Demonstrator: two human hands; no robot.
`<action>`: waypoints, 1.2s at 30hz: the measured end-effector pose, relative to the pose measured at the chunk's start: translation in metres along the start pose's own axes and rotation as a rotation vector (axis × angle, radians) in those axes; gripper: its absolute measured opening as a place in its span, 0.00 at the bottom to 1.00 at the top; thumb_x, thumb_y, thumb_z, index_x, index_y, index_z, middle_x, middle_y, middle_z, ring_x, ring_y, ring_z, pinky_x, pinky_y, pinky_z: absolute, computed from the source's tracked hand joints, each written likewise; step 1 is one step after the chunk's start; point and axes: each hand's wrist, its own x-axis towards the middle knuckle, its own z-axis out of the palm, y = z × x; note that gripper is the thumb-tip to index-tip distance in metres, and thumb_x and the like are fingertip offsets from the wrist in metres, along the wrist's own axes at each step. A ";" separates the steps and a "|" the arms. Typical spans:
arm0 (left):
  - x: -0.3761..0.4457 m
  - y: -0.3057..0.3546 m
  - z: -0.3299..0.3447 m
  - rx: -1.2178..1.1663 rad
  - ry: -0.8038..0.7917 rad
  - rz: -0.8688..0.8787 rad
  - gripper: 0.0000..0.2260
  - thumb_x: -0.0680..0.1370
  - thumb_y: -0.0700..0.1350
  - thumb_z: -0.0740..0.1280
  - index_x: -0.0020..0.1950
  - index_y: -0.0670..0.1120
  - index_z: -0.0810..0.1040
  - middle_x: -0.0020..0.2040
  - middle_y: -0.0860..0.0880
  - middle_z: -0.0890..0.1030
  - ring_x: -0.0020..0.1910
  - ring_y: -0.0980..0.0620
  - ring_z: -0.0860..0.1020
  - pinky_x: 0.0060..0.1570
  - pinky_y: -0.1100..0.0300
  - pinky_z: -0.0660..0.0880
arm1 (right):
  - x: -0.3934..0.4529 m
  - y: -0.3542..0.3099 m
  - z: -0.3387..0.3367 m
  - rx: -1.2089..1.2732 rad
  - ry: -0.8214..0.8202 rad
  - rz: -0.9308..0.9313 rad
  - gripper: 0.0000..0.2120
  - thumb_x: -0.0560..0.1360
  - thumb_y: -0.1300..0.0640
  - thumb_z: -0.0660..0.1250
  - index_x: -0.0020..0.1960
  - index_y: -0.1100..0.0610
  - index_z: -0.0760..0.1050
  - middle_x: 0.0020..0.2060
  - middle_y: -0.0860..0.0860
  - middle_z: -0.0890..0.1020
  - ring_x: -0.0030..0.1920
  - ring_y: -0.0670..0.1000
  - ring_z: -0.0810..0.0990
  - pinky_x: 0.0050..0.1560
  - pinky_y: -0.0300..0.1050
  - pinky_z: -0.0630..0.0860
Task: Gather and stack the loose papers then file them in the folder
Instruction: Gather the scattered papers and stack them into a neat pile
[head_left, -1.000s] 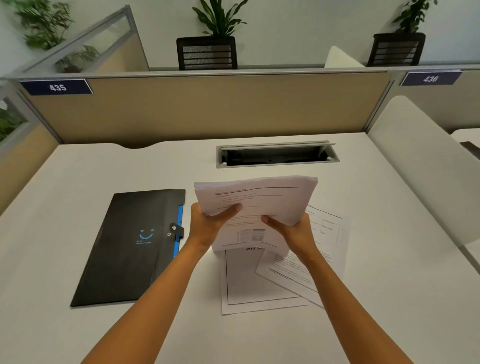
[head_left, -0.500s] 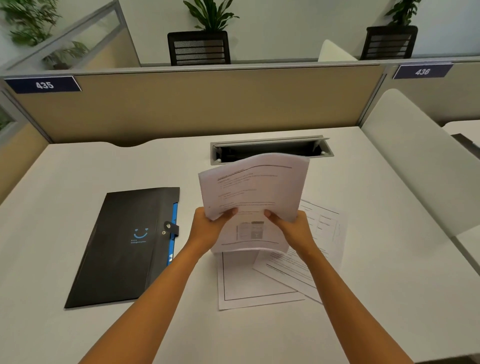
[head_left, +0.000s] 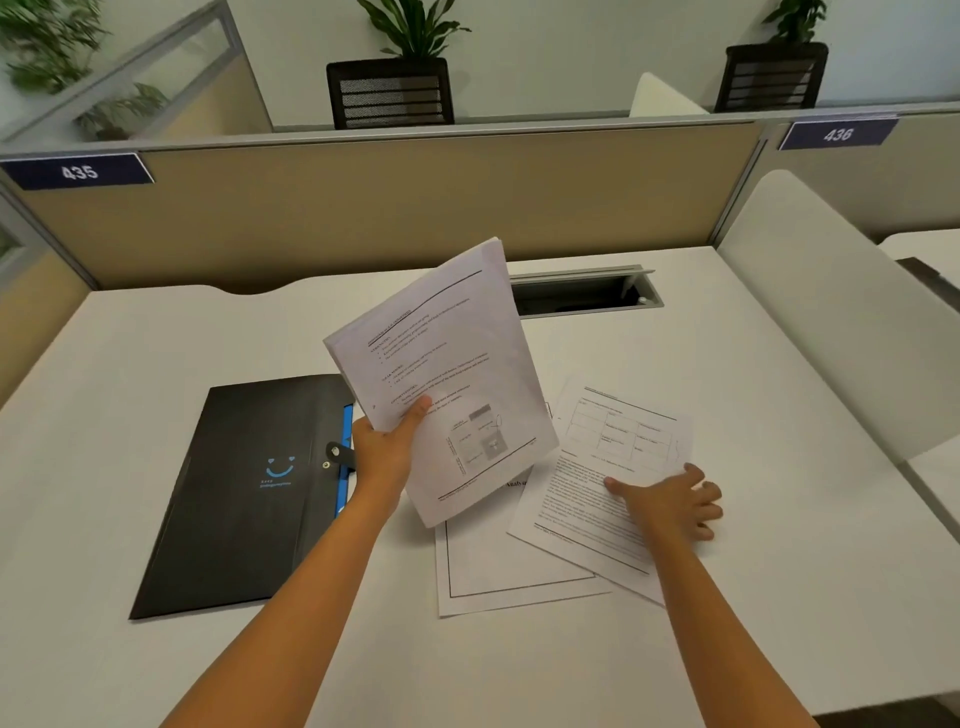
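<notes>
Left hand (head_left: 387, 457) closed on the gathered stack (head_left: 441, 374), thumb across the printed face, holding it tilted up off the desk (head_left: 779, 597) with its long axis leaning up and to the right. Right hand (head_left: 675, 501) open, fingers spread, laid flat on the upper loose sheet (head_left: 597, 488) at its right edge, gripping nothing. Two sheets left lying: that upper one skewed, long axis running from near-right toward far-left, overlapping a bordered sheet (head_left: 498, 577) that lies squarer to the desk edge and partly under the raised stack. Clearly nearer the right hand, both of them, just right of centre and a little nearer than the stack; probably next a slide or pinch of the skewed sheet toward the stack. Black folder (head_left: 239, 493) flat and shut on the left, just beside the left wrist, long axis running away and slightly rightward, blue edge and snap strap on the side facing the papers. White, smooth, matte desk, likely letting paper slide easily; open cable tray (head_left: 582, 293) behind the stack; beige partition (head_left: 363, 218) beyond, with number plates 435 and 436, potted plants above it, a white divider panel (head_left: 831, 322) to the right
</notes>
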 end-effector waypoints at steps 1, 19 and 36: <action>0.001 -0.001 0.000 0.001 0.001 -0.010 0.17 0.75 0.47 0.73 0.57 0.50 0.69 0.48 0.54 0.79 0.44 0.57 0.79 0.36 0.63 0.76 | 0.002 0.000 0.000 0.012 -0.004 0.002 0.57 0.54 0.42 0.83 0.72 0.56 0.55 0.69 0.59 0.60 0.66 0.62 0.64 0.62 0.61 0.67; 0.017 -0.038 -0.027 -0.037 -0.232 -0.318 0.22 0.71 0.46 0.77 0.63 0.47 0.77 0.56 0.48 0.85 0.51 0.47 0.84 0.47 0.50 0.82 | -0.006 0.011 -0.005 0.453 -0.124 -0.486 0.13 0.81 0.53 0.61 0.61 0.59 0.75 0.56 0.54 0.81 0.57 0.58 0.79 0.57 0.50 0.75; 0.019 -0.043 -0.046 -0.034 -0.451 -0.397 0.24 0.71 0.46 0.77 0.66 0.49 0.77 0.60 0.44 0.82 0.59 0.41 0.81 0.60 0.37 0.75 | -0.050 -0.028 0.009 0.578 -0.588 -0.688 0.15 0.81 0.48 0.59 0.61 0.53 0.78 0.52 0.45 0.84 0.52 0.45 0.83 0.52 0.43 0.80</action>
